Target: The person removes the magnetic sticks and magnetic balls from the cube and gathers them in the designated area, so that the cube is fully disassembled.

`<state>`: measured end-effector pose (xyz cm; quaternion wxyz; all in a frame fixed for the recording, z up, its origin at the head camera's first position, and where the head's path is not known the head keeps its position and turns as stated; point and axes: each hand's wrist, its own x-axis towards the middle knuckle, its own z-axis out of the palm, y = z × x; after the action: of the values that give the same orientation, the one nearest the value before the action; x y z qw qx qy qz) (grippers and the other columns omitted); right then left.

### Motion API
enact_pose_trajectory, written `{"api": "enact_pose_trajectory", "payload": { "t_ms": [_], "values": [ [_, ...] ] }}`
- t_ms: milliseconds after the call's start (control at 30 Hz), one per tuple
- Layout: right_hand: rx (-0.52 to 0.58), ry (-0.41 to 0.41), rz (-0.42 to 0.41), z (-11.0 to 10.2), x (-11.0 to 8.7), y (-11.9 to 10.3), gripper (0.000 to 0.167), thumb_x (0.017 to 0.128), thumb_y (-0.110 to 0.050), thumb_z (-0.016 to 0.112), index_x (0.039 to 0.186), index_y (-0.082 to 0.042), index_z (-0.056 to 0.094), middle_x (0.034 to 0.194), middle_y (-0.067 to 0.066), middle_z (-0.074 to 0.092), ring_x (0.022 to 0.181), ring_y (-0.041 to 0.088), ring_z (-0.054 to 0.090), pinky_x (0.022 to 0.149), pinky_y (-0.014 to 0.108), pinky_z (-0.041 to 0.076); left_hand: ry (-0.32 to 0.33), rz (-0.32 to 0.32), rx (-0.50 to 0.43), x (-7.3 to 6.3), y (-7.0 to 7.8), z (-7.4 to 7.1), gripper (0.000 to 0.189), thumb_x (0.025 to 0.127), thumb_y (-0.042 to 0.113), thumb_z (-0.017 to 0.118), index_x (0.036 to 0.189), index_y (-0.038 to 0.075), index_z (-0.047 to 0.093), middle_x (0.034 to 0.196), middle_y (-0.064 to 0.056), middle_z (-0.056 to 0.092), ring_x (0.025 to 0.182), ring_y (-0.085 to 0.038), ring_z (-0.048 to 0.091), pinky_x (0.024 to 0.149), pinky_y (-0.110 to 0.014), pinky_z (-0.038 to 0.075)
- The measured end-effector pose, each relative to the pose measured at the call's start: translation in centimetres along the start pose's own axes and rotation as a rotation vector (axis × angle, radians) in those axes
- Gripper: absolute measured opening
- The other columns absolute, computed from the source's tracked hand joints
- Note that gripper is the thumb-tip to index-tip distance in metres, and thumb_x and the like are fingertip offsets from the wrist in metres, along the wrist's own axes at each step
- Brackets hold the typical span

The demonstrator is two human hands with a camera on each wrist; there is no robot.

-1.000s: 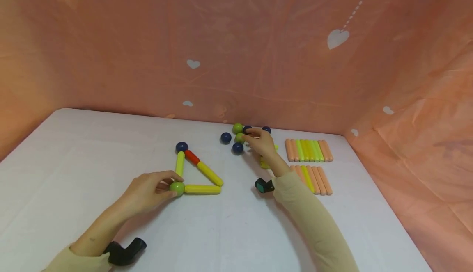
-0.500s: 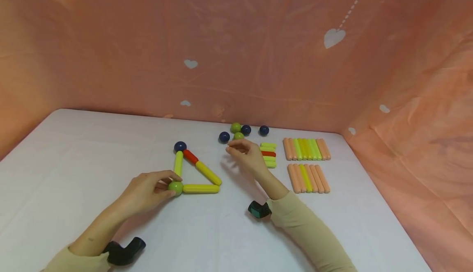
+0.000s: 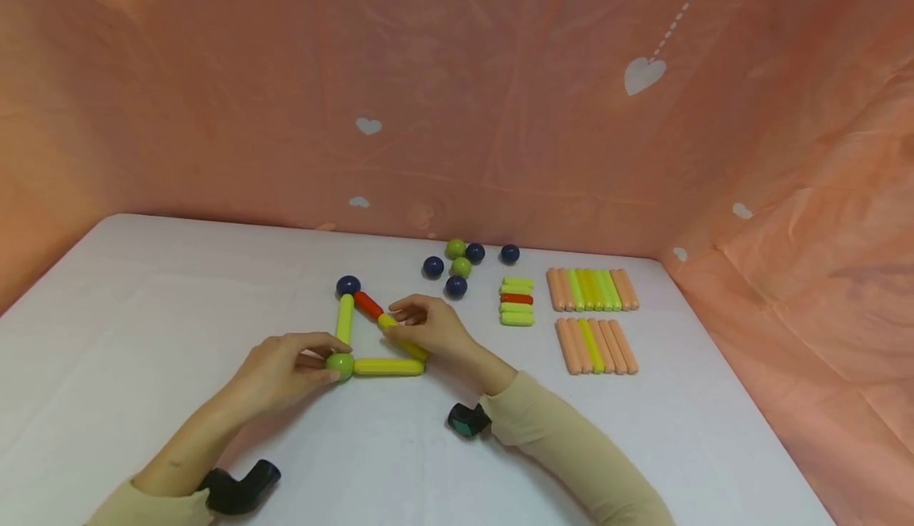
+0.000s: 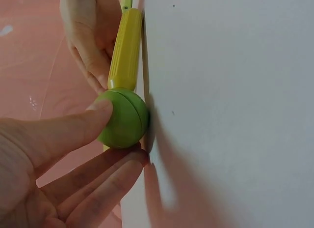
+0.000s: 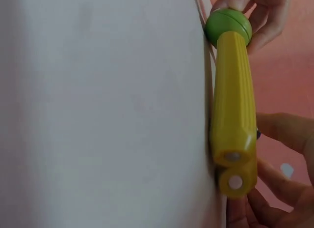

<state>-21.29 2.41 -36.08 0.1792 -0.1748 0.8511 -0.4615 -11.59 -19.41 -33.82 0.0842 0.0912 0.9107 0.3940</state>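
My left hand (image 3: 286, 371) pinches a green magnetic ball (image 3: 340, 366) between thumb and fingers, clearly seen in the left wrist view. From this ball a yellow magnetic stick (image 3: 389, 366) runs right, and a lime stick (image 3: 344, 318) runs back to a navy ball (image 3: 348, 285). A red stick (image 3: 368, 305) slants from the navy ball to a second yellow stick (image 3: 414, 348). My right hand (image 3: 435, 328) has its thumb and fingers around that slanted yellow stick, partly hiding it. In the right wrist view, the two yellow sticks' ends lie close together.
Loose green balls (image 3: 461, 267) and navy balls (image 3: 456, 286) lie at the back. A short stack of lime sticks (image 3: 516, 320) with one red stick (image 3: 516, 299) is right of them. Two rows of peach, yellow and lime sticks (image 3: 593, 289) lie farther right. Pink cloth (image 3: 457, 113) hangs behind the table.
My right hand has moved from the loose balls toward me and leftward to the slanted yellow stick. My left hand stays on the green ball, and the joined sticks look unmoved.
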Motion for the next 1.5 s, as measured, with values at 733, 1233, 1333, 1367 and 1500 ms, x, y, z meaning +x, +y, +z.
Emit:
{"api": "enact_pose_trajectory", "payload": {
  "t_ms": [733,1233,1333,1367,1500],
  "values": [
    [-0.076,-0.083,-0.037,-1.5,-1.4,0.8,0.031,0.095,-0.020,0.058,0.126,-0.016,0.062,0.116,0.004,0.064,0.095,0.015,0.057,0.083,0.024,0.048,-0.006,-0.014,-0.016,0.1,0.0,0.2,0.028,0.082,0.010,0.074,0.109,0.009,0.070,0.104,-0.013,0.069,0.092,-0.031,0.070,0.078,-0.042,0.057],
    [0.094,0.099,0.086,-5.3,-4.1,2.6,0.034,0.092,-0.019,0.064,0.124,-0.010,0.062,0.114,0.010,0.062,0.099,0.020,0.056,0.078,0.024,0.048,-0.015,-0.026,-0.008,-0.2,0.1,0.0,0.026,0.083,0.010,0.073,0.109,0.011,0.070,0.105,-0.011,0.069,0.094,-0.030,0.069,0.080,-0.043,0.056],
    [0.081,0.130,0.107,-6.3,-4.7,2.9,0.035,0.091,-0.019,0.065,0.125,-0.009,0.061,0.114,0.011,0.062,0.100,0.021,0.057,0.077,0.023,0.049,-0.016,-0.022,-0.009,-0.1,0.1,0.0,0.026,0.083,0.010,0.073,0.109,0.011,0.070,0.105,-0.012,0.068,0.093,-0.030,0.069,0.079,-0.043,0.056],
    [0.070,0.141,0.112,-6.6,-4.8,3.1,0.035,0.091,-0.019,0.065,0.124,-0.009,0.061,0.114,0.010,0.062,0.100,0.022,0.057,0.077,0.023,0.049,-0.015,-0.022,-0.008,-0.1,0.1,0.0,0.027,0.083,0.010,0.073,0.109,0.011,0.070,0.105,-0.012,0.068,0.093,-0.030,0.069,0.079,-0.043,0.056],
    [0.043,0.223,0.137,-7.9,-5.4,3.7,0.036,0.088,-0.021,0.068,0.123,-0.011,0.063,0.111,0.010,0.065,0.101,0.022,0.060,0.077,0.023,0.049,-0.019,-0.030,-0.001,-0.2,0.2,0.0,0.027,0.083,0.010,0.073,0.110,0.011,0.070,0.106,-0.013,0.068,0.094,-0.031,0.069,0.079,-0.043,0.057]
  ]
}}
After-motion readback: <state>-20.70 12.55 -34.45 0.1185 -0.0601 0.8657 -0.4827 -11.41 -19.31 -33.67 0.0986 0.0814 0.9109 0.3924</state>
